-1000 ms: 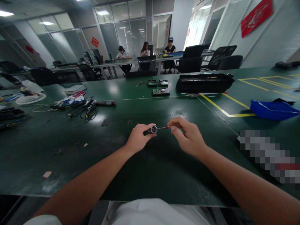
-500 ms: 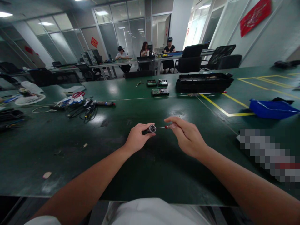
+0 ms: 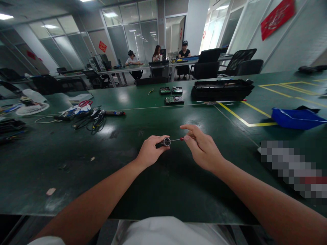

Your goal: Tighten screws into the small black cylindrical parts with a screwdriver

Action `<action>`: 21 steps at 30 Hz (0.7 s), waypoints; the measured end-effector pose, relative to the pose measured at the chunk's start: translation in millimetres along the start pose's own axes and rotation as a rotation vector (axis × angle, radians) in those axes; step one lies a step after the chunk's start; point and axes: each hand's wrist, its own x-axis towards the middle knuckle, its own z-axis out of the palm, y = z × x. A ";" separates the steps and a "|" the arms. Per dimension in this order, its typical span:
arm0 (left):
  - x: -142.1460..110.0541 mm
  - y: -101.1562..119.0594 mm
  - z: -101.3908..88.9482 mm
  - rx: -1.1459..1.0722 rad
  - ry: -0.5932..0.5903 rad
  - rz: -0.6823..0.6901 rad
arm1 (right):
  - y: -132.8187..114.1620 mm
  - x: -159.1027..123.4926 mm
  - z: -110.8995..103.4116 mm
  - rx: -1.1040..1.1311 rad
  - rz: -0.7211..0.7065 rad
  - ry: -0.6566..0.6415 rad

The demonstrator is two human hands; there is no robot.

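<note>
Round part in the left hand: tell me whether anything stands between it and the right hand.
Only the red-handled screwdriver, gripped by the right hand, its thin shaft spanning the gap to the round part. Nothing else visible stands between them.

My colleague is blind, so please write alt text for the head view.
The left hand holds a small round-ended part; the right hand points a thin screwdriver at it, above a green table. Farther back lie three circuit boards and a long black case.

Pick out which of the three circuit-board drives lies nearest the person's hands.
The front drive, lying alone; the back-left drive and back-right drive sit side by side, farther away.
</note>
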 end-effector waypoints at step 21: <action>2.2 8.0 -6.1 0.158 -0.023 0.128 | 27.4 15.0 19.5 0.892 0.491 0.171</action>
